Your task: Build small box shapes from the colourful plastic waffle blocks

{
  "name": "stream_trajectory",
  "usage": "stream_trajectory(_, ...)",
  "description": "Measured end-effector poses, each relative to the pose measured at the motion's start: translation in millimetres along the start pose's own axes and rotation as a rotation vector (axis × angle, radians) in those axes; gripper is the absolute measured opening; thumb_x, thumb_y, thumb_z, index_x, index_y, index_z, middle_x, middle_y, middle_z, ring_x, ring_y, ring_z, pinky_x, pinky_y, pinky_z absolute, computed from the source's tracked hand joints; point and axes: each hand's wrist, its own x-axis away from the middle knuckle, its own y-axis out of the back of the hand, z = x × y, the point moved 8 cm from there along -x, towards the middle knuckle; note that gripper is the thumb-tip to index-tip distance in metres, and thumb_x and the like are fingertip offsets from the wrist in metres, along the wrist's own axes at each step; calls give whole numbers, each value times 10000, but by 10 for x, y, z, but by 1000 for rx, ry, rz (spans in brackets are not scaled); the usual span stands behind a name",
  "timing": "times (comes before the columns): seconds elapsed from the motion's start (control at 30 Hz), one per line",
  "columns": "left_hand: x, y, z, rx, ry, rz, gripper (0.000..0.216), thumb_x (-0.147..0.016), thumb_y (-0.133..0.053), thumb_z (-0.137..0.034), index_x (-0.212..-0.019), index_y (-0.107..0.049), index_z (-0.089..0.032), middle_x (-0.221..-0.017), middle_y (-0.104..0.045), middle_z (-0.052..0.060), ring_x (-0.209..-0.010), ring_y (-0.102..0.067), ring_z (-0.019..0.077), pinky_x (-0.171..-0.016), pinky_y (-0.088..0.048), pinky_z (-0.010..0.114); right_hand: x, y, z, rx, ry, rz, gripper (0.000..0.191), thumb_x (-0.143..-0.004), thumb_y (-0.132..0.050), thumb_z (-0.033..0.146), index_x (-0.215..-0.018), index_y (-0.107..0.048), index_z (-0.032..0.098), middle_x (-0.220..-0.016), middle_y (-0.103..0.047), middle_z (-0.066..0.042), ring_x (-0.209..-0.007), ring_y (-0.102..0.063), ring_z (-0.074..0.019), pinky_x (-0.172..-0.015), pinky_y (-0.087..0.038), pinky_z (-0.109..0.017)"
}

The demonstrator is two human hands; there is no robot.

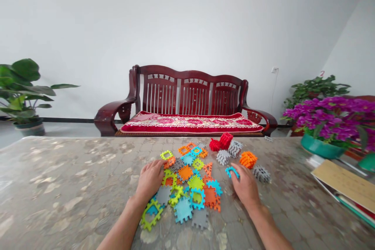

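A pile of flat, toothed plastic tiles [190, 187] in orange, blue, green and grey lies on the marbled table [64, 187]. My left hand [150, 179] rests palm down on the pile's left edge, fingers curled over tiles near an orange piece [170, 161]. My right hand [245, 185] sits at the pile's right side, fingertips pinching a small blue piece [232, 171]. Beyond them stand assembled cubes: red [222, 141], grey [229, 152], orange [248, 159] and another grey [261, 174].
A stack of books and a brown envelope [345, 187] lies at the table's right edge beside a teal pot of purple flowers [331, 125]. A wooden bench with a red cushion [187, 105] stands behind the table. A potted plant [20, 97] stands far left.
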Motion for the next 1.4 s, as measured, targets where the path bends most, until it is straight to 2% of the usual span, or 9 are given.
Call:
stream_trajectory(0.3, -17, -17, 18, 53, -15, -11, 409, -873, -400, -176, -1193, -637, -269, -1269, -653, 40, -1176, -569, 202, -1041, -375, 379, -156, -275, 751, -188, 153, 127, 296, -867, -457, 200, -1040, -694, 239, -1060, -703, -68, -1037, -628, -212, -954, -486, -369)
stream_trajectory(0.5, -12, 3, 11, 71, -1, -9, 400, -881, -391, -184, -1173, -645, -290, -1270, -654, 26, -1182, -566, 197, -1042, -366, 372, -633, -725, 881, -96, 126, 243, 412, -788, -484, 89, -1116, -690, 232, -1152, -682, -70, -1112, -608, -214, -1004, -458, -355)
stream_trajectory(0.67, -11, -2, 17, 90, -2, -16, 404, -862, -414, -168, -1173, -646, -278, -1267, -655, 33, -1188, -562, 204, -1041, -362, 376, -823, -1078, 999, 71, 206, 354, 516, -744, -504, 41, -1197, -668, 226, -1351, -584, -88, -1218, -553, -232, -1047, -412, -361)
stream_trajectory(0.8, -20, -9, 18, 101, -9, -27, 387, -858, -424, -170, -1150, -653, -276, -1245, -662, 36, -1177, -565, 204, -1031, -367, 379, -842, -1199, 1032, 134, 253, 418, 415, -736, -517, 41, -1021, -726, 259, -1190, -680, -41, -1106, -610, -207, -982, -439, -329)
stream_trajectory(0.9, -24, 3, 6, 101, -15, -34, 374, -863, -427, -176, -1139, -656, -281, -1229, -668, 40, -1166, -571, 201, -1022, -372, 375, -830, -1185, 1048, 127, 255, 407, 308, -762, -536, 73, -929, -726, 248, -1058, -715, -33, -1024, -633, -204, -929, -454, -315)
stream_trajectory(1.0, -22, 17, 1, 103, -8, -26, 383, -853, -428, -159, -1141, -656, -267, -1236, -667, 45, -1167, -572, 203, -1026, -367, 376, -798, -1104, 1103, 107, 261, 375, 252, -796, -541, 114, -937, -711, 236, -1106, -702, -44, -1049, -621, -207, -923, -450, -312)
stream_trajectory(1.13, -24, 15, 4, 104, -8, -12, 392, -846, -428, -157, -1153, -652, -254, -1247, -663, 41, -1172, -570, 206, -1034, -363, 375, -758, -804, 1090, -42, 189, 263, 245, -877, -486, 230, -1014, -688, 249, -1057, -722, -40, -988, -645, -195, -879, -461, -297)
stream_trajectory(1.27, -35, -4, 21, 99, 0, -8, 391, -863, -409, -171, -1155, -650, -267, -1249, -663, 34, -1172, -571, 204, -1030, -368, 376, -645, -415, 668, -202, -36, 161, 308, -881, -457, 372, -1036, -683, 232, -992, -739, -58, -915, -670, -217, -816, -480, -313)
stream_trajectory(1.4, -39, 4, 9, 86, -12, -12, 392, -866, -404, -177, -1160, -648, -267, -1246, -664, 30, -1162, -580, 206, -1028, -378, 380, -392, -126, -23, -323, -283, 81, 471, -832, -434, 478, -1132, -646, 184, -920, -735, -76, -764, -666, -220, -702, -500, -324)
